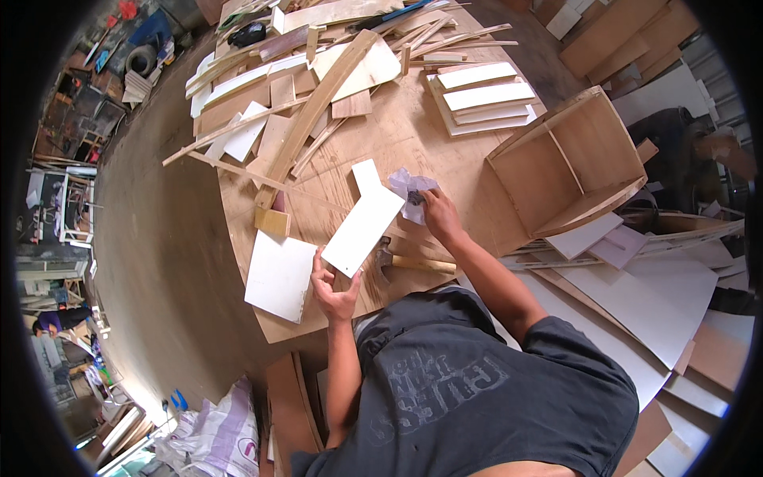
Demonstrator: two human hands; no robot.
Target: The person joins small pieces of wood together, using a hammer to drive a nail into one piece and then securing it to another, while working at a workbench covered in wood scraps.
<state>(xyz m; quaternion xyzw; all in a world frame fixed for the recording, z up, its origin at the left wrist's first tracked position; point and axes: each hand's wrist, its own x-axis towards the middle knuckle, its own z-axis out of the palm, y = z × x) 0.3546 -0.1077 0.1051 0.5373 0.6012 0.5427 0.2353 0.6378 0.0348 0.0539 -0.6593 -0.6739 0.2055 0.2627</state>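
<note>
My left hand (337,296) grips the near end of a white rectangular board (364,232), thumb on one side and fingers on the other. A small dark dot shows near that end. Beyond its far end lies another white piece (366,176), partly covered. To the right, my right hand (438,213) has its fingers closed at a crumpled pale plastic bag (404,184) holding small dark bits, perhaps nails. Whether the fingers pinch any of these bits is hidden. A hammer (421,264) with a wooden handle lies on the table just in front of my body, its head beside the board.
On the wooden table (318,187), a square white panel (280,274) lies left of my left hand. Loose strips and a long beam (318,119) are piled at the far left. Stacked white boards (489,98) sit far right, near an open wooden box (548,176).
</note>
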